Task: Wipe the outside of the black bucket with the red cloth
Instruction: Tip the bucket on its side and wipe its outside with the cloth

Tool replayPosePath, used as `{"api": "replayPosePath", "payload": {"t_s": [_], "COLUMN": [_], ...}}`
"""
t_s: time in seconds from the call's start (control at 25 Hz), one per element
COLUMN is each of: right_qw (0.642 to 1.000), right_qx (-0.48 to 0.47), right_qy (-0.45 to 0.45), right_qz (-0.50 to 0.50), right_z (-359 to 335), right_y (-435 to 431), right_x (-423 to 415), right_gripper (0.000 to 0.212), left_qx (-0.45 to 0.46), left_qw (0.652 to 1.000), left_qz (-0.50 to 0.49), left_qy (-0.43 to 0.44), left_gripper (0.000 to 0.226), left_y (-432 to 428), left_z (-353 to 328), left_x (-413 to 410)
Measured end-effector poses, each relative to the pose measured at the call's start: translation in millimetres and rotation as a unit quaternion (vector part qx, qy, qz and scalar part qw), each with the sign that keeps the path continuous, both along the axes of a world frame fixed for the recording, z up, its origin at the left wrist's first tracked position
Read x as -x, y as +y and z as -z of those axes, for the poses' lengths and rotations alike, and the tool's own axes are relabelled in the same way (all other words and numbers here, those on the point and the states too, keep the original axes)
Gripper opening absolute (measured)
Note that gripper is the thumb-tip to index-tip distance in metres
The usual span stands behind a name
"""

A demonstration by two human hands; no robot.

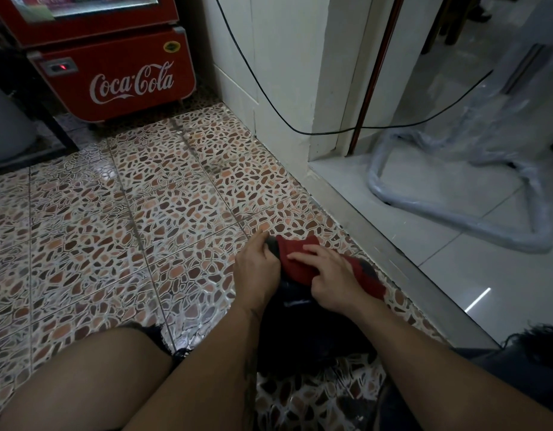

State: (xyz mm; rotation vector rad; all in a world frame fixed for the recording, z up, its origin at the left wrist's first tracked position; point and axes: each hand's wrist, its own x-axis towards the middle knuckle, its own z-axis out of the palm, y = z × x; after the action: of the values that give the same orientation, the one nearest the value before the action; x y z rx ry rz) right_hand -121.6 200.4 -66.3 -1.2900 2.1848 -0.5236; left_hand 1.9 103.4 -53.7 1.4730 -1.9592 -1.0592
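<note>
Red cloth [300, 259] pressed on black bucket [295, 325] by flat right hand [329, 276]; left hand [256, 264] grips bucket.

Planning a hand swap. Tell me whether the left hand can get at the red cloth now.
Probably yes. The left hand grips the edge of the bucket right beside the red cloth, with nothing between them. The right hand rests on the cloth, though, covering part of it.

Head-worn wide view, forward and down, close over left hand [256, 263], right hand [330, 279]
</note>
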Motion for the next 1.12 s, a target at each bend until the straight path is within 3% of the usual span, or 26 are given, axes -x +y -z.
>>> {"api": "replayPosePath", "payload": {"t_s": [0.12,0.36,0.44,0.56,0.68,0.84,1.0,1.12], "right_qw": [0.999,0.999,0.997,0.989,0.995,0.997,0.989,0.987], "right_qx": [-0.040,0.030,-0.027,-0.108,-0.052,0.039,-0.066,-0.086], "right_qy": [0.010,0.006,0.033,0.003,0.008,0.066,0.082,0.060], "right_qz": [0.014,0.023,0.063,0.102,0.083,0.017,0.102,0.120], "right_z": [-8,10,11,0,-1,20,31,31], "right_y": [-20,13,9,-24,-35,14,35,13], "right_x": [-5,12,20,14,-13,-15,11,24], "right_gripper": [0.084,0.077,0.078,0.082,0.073,0.069,0.063,0.061], "left_qx": [-0.012,-0.017,-0.021,-0.026,-0.026,-0.032,-0.023,0.019], "left_qw": [1.000,0.999,0.999,0.999,0.999,0.998,0.997,0.999], "left_qz": [-0.014,-0.022,-0.023,-0.031,-0.038,-0.058,-0.066,-0.017], "left_qy": [0.012,0.026,0.030,0.028,0.009,-0.012,-0.042,-0.029], "left_gripper": [0.042,0.043,0.043,0.044,0.044,0.038,0.033,0.037], "left_y": [-2,-3,-5,-7,-11,-35,-44,-37], "left_z": [3,3,5,8,6,1,-6,-1], "left_x": [1,3,6,8,14,30,38,24]}}
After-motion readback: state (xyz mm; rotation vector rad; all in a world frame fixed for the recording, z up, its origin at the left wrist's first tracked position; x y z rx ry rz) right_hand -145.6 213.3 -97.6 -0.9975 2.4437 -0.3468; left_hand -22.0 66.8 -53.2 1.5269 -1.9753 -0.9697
